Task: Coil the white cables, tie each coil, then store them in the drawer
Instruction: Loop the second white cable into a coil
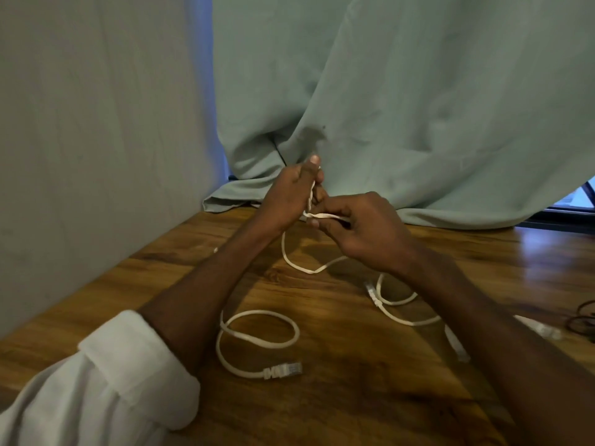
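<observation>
My left hand (291, 191) and my right hand (360, 228) meet above the wooden table (338, 397), both gripping the same white cable (297, 263). A stretch of it runs between the two hands, and a loop hangs from them down onto the table. Nearer to me a second stretch of white cable (257, 336) lies in a loose loop that ends in a clear plug (285, 370). Another white cable (397, 309) with a plug curves under my right forearm. No drawer is in view.
A pale green cloth (402, 107) hangs behind the table and drapes onto its back edge. A grey wall (96, 140) borders the table's left side. A dark cord (582, 318) lies at the right edge, beside another white plug (544, 329).
</observation>
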